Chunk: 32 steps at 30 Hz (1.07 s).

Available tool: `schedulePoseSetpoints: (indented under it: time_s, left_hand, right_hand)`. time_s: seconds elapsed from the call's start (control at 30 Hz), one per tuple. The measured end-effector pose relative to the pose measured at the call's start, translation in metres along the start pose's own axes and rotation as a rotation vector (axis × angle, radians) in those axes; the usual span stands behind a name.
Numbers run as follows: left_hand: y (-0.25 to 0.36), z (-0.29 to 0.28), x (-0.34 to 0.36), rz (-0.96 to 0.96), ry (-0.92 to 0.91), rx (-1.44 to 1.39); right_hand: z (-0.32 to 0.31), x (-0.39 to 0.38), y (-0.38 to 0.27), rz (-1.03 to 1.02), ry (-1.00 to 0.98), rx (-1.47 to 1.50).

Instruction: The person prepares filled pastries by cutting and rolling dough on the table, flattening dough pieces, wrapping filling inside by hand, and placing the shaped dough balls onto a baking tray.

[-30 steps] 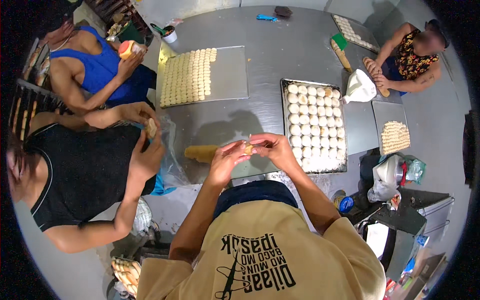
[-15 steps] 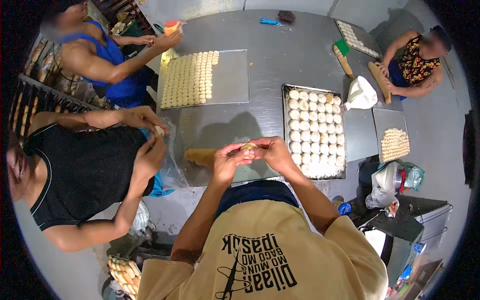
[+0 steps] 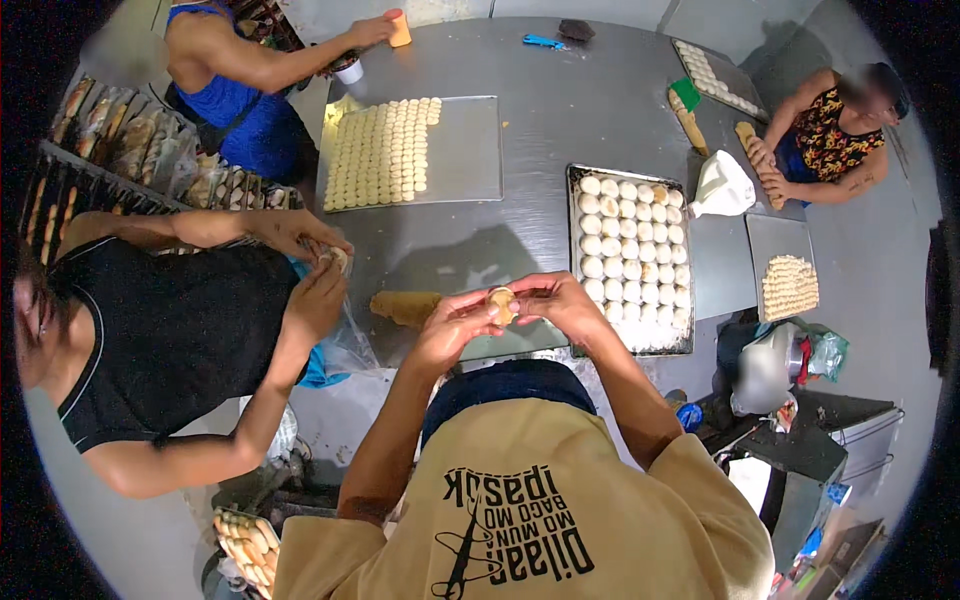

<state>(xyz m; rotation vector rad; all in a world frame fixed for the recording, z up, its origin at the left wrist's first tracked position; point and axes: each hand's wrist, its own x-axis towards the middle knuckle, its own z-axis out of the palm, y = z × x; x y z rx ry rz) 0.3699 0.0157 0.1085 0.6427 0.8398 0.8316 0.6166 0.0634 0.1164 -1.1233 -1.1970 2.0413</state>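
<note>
Pale dough: a small round dough piece (image 3: 501, 303) is pinched between both hands, held above the near edge of the bench (image 3: 560, 120), just left of the baking tray.
Left hand (image 3: 455, 328): its grip is clenched on the left side of the dough piece, fingers curled around it.
Right hand (image 3: 553, 300): its grip is clenched on the right side of the same dough piece, thumb and fingertips pressed against it.
Baking tray (image 3: 630, 345): a metal tray is seen just right of the hands, filled with rows of white dough balls (image 3: 634, 240).
Dough log (image 3: 405, 305): a tan roll is laid on the bench just left of the left hand, apart from it.
Flat sheet (image 3: 465, 150): farther off and to the left, a steel sheet is covered on its left half with rows of small yellowish discs (image 3: 382, 152).
White bag (image 3: 722, 186): it is set on the bench right of the baking tray.
Small tray (image 3: 785, 285): at the right, a heap of pale pieces is carried on it.
Other people: a person in a black top (image 3: 170, 335) is seen at the left with both hands closed on another small piece; a person in a blue top (image 3: 240, 70) is at the far left; a person in a patterned top (image 3: 825, 140) is at the far right, hands on a long roll.
</note>
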Motion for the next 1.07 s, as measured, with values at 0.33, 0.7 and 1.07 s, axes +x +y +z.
schedulePoseSetpoints:
  time_s: [0.33,0.7,1.07]
  left_hand:
    - [-0.012,0.011,0.003,0.051,0.203,0.149]
    - [-0.023,0.009,0.012,-0.044,0.151,0.020]
    - [-0.074,-0.004,0.058,-0.114,0.448,0.057]
  right_hand:
    - [0.035,-0.007,0.016,-0.119,0.180,-0.106]
    - [0.000,0.000,0.029,0.015,0.159,0.107]
    - [-0.025,0.034,0.087,-0.300,0.217,-0.511]
